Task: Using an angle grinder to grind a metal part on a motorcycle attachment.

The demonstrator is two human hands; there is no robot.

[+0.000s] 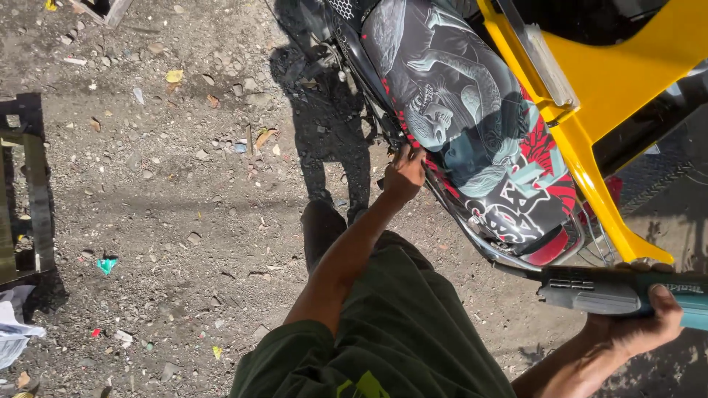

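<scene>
I look straight down at a motorcycle seat (464, 125) covered in a black, grey and red printed pattern. My left hand (404, 175) reaches down to the seat's left edge and presses against the frame below it, fingers curled there. My right hand (640, 326) grips a teal and grey power tool (616, 290) at the lower right, its body pointing left toward the seat's rear. A yellow sidecar frame (590, 110) runs along the seat's right side.
The gravel ground (184, 206) is strewn with stones, leaves and scraps. A dark metal frame (29, 191) stands at the left edge, with white cloth (11, 328) below it. My green shorts (398, 332) fill the lower middle.
</scene>
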